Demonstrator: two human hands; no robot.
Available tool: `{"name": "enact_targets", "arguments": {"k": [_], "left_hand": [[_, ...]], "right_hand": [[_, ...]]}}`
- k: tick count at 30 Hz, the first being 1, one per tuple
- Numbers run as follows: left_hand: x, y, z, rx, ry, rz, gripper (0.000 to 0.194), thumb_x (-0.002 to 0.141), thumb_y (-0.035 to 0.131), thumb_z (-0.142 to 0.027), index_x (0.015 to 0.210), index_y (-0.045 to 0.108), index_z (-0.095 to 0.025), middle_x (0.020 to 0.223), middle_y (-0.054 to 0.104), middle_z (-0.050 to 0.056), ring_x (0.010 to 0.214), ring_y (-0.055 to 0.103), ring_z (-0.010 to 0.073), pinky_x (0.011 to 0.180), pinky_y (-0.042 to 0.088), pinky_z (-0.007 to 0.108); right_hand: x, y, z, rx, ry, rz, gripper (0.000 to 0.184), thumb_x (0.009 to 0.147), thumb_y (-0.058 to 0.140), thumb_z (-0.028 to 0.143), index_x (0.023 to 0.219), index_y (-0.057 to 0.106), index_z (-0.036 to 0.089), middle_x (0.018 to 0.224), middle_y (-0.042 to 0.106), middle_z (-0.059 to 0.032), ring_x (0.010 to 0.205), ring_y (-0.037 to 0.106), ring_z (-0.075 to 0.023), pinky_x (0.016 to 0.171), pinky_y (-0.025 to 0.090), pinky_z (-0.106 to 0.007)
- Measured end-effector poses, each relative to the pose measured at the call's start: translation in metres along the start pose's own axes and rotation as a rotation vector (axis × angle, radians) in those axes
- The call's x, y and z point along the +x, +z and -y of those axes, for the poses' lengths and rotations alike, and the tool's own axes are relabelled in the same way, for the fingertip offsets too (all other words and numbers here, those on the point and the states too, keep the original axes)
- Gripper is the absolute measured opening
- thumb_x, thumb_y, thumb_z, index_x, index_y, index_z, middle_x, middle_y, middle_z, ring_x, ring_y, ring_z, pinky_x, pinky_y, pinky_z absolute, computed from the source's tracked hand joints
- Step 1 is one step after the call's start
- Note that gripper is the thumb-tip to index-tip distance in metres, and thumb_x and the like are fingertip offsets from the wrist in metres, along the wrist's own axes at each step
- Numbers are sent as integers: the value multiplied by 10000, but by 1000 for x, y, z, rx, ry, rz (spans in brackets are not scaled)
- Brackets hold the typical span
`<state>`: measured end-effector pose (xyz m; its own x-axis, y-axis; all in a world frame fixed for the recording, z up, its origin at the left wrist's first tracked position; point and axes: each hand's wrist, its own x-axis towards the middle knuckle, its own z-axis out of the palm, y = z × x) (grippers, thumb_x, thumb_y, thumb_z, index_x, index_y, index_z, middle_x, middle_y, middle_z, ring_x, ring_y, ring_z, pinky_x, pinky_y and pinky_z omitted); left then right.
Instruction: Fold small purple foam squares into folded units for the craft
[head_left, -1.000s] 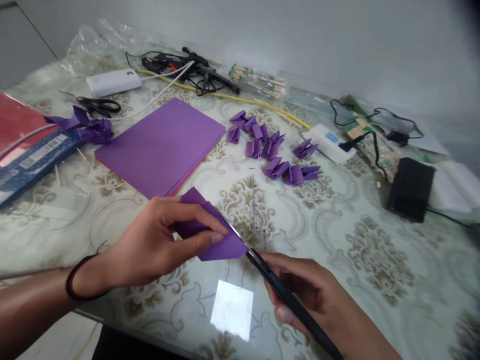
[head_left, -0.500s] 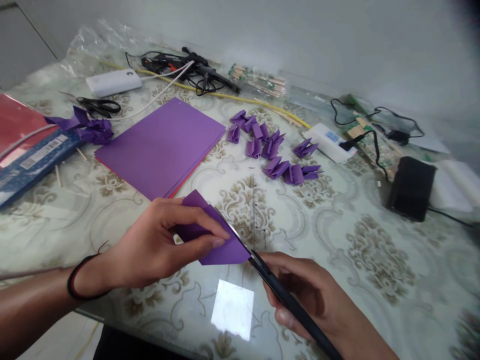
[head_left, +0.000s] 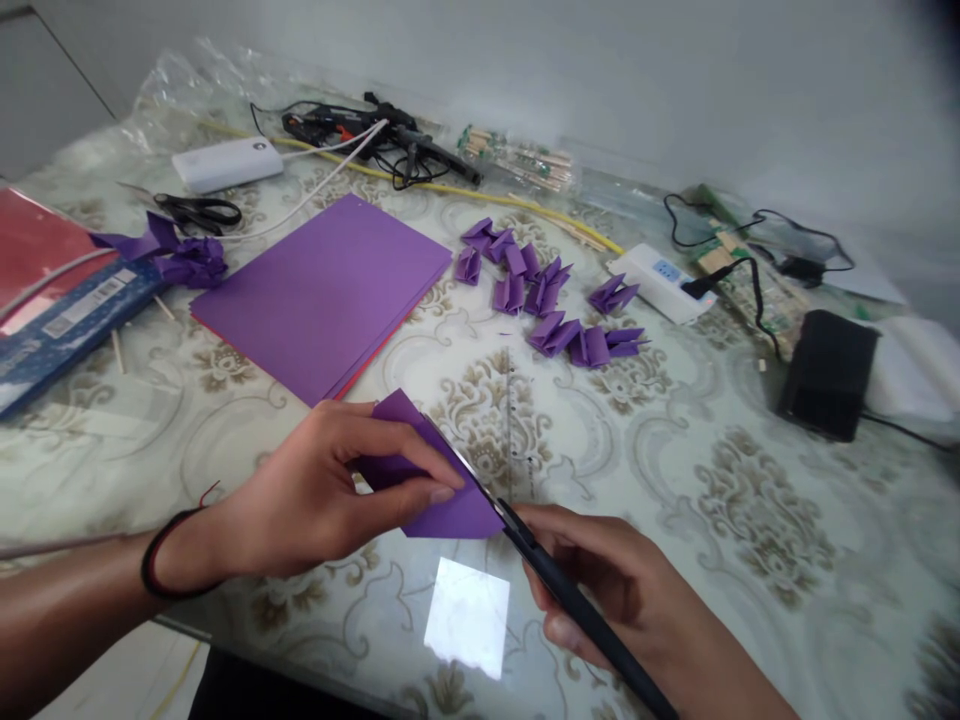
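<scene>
Between its thumb and fingers my left hand (head_left: 330, 490) pinches a piece of purple paper (head_left: 454, 515) above the table. Black-handled scissors (head_left: 577, 605) are gripped in my right hand (head_left: 615, 590), their blades lying along the paper's right edge. Beyond my left hand is a stack of purple sheets (head_left: 322, 290) with red showing underneath. Several small folded purple paper pieces (head_left: 551, 335) lie in a loose group farther back.
A second pair of scissors (head_left: 199, 212), a white power bank (head_left: 227, 165) and a crumpled purple paper piece (head_left: 191, 262) lie left. A white power strip (head_left: 664, 283) and black box (head_left: 829, 375) sit right. A yellow cable (head_left: 450, 190) crosses the back.
The purple paper and my left hand have shifted slightly right and down. The scissors stay along the paper's edge, in nearly the same place.
</scene>
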<state>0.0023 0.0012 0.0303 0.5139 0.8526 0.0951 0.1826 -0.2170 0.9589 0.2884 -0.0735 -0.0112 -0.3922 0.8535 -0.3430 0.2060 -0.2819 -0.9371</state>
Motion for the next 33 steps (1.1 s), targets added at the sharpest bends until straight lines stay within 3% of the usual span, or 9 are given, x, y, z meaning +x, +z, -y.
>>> {"name": "enact_targets", "arguments": {"k": [11,17,27,33], "left_hand": [[1,0,1,-9,-25,1,87,947,781,-172,918,862,-186,784,836,16,653,728,116,588,536,166],[-1,0,0,-8,-21,-1,85,949,781,-183,929,862,-198,796,839,18,662,736,124,595,550,174],[0,0,0,-10,-22,-17,80,941,791,-208,912,866,-208,757,833,25,621,736,149,562,566,202],[0,-2,-3,24,22,-5,85,948,793,-193,905,864,-207,838,853,38,692,772,160,632,594,214]], "right_hand": [[4,1,3,-3,-20,2,533,840,896,429,1349,787,311,738,624,20,623,525,-121,557,440,-225],[5,1,10,-5,51,15,503,825,902,370,1310,813,267,684,593,34,561,478,-99,515,410,-215],[5,4,12,8,42,-44,481,802,911,419,1254,834,271,713,613,9,600,517,-131,522,442,-236],[-5,1,-5,132,-22,-114,620,812,891,552,1351,763,275,820,651,-26,674,566,-163,589,511,-271]]}}
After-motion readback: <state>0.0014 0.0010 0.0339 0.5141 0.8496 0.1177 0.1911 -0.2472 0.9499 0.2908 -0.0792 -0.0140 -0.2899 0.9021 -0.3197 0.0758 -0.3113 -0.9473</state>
